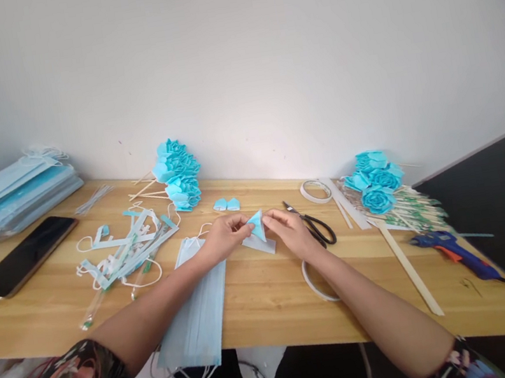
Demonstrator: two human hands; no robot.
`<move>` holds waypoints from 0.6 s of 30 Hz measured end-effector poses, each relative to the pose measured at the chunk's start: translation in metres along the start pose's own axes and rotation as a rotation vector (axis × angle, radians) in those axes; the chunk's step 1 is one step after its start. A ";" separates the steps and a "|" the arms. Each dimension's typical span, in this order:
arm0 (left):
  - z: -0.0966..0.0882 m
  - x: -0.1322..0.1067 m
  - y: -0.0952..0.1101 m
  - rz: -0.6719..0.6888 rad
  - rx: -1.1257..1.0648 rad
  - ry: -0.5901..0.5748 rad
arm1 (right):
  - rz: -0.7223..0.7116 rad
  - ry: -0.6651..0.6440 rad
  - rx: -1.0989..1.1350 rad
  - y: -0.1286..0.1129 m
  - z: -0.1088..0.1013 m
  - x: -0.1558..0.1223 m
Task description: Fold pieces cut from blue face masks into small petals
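Observation:
Between my hands is a small folded piece of blue and white mask fabric (257, 225). My left hand (229, 237) pinches its left side, and the fingertips of my right hand (288, 228) close on its right edge. Just beneath it a pale flat strip (262, 245) lies on the table. Black-handled scissors (317, 226) rest right beside my right hand. A pleated blue face mask (197, 308) lies under my left forearm. Two small blue cut pieces (227, 204) sit behind my hands.
Blue fabric flowers (177, 172) on sticks stand at the back, more flowers (374, 180) at right. Left are stacked masks (15, 190), a phone (24, 256) and scraps (131, 245). Tape rolls (315, 191), a wooden strip (410, 269) and a glue gun (454, 251) lie right.

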State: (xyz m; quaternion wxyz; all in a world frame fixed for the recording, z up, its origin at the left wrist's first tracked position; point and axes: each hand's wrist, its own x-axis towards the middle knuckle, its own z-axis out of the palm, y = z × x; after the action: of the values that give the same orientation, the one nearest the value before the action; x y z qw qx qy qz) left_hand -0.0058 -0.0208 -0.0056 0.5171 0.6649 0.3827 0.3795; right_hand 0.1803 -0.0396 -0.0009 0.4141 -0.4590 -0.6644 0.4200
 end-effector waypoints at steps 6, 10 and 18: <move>0.002 -0.002 -0.001 0.012 0.064 -0.070 | -0.004 -0.040 -0.011 0.003 -0.001 -0.001; 0.004 -0.002 -0.002 0.021 0.098 -0.100 | -0.006 0.032 -0.030 0.006 -0.001 0.000; 0.000 0.001 -0.005 -0.005 0.083 -0.069 | 0.002 0.191 0.140 0.001 -0.005 0.005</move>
State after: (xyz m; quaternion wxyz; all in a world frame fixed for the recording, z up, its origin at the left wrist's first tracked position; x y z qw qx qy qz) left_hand -0.0065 -0.0192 -0.0103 0.5030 0.6974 0.3819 0.3389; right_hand 0.1845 -0.0339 0.0007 0.5060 -0.4676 -0.5906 0.4201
